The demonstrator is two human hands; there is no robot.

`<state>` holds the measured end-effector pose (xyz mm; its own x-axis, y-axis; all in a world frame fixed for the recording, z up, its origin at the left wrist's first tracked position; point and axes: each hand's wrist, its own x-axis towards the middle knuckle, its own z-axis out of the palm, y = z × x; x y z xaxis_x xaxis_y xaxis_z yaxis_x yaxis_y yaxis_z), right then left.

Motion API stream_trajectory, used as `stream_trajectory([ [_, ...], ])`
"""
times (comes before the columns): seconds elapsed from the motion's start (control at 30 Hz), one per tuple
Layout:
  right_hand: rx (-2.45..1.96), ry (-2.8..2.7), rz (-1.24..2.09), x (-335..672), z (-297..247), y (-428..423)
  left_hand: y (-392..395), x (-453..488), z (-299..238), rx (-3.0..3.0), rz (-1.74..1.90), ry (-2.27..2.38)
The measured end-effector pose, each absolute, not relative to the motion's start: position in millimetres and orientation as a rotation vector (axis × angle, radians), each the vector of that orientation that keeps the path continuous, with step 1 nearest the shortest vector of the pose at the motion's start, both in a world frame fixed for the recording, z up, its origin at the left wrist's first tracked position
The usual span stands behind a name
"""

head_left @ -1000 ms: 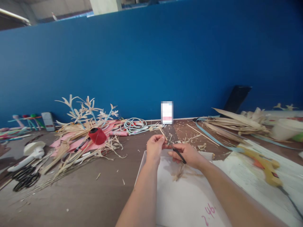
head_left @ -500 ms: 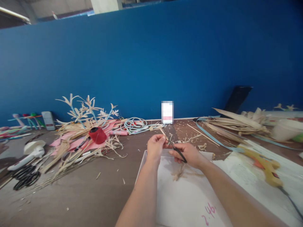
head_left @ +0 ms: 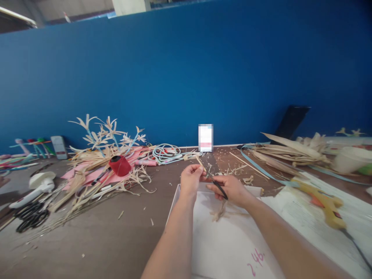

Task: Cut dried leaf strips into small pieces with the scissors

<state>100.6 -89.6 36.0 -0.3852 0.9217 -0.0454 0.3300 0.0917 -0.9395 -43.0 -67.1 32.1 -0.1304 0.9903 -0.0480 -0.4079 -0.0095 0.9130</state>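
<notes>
My left hand (head_left: 192, 176) is closed in a pinch on a thin pale strip of dried husk (head_left: 198, 159), whose tip sticks up past the fingers. Just to its right, my right hand (head_left: 228, 186) grips a pair of scissors (head_left: 220, 189) by the dark handles. The blades point toward the left fingertips and are partly hidden there; whether they touch the strip I cannot tell. Both hands are above the far edge of a white box lid (head_left: 232, 240) with pink writing, in which a small tangle of husk scraps (head_left: 219, 212) lies.
Husk flowers (head_left: 100, 137), a red thread spool (head_left: 120, 165) and pink paper (head_left: 71, 174) crowd the left. Further left lies a white tool (head_left: 33, 193) with black cord. On the right are a yellow glue gun (head_left: 322, 203), dried husks (head_left: 290, 155) and a white cup (head_left: 353, 159).
The scissors' handles have shifted slightly left and look closer together. My left hand keeps its pinch in nearly the same place. A blurred shape, perhaps a person's hand, has appeared at the left edge.
</notes>
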Motion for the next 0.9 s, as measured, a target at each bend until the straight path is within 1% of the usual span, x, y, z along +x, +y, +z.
stream_trajectory([
  [0.5,-1.218,-1.718,1.340,98.3,32.2,-86.9,-68.6,-45.4,31.5,0.934,1.361,1.052],
  [0.73,-1.197,-1.733,1.279,101.3,30.1,-84.9,-73.4,-42.9,36.1,0.977,1.220,1.024],
  [0.9,-1.209,-1.764,1.230,100.7,34.6,-87.5,-73.6,-43.4,36.3,0.975,1.213,1.015],
])
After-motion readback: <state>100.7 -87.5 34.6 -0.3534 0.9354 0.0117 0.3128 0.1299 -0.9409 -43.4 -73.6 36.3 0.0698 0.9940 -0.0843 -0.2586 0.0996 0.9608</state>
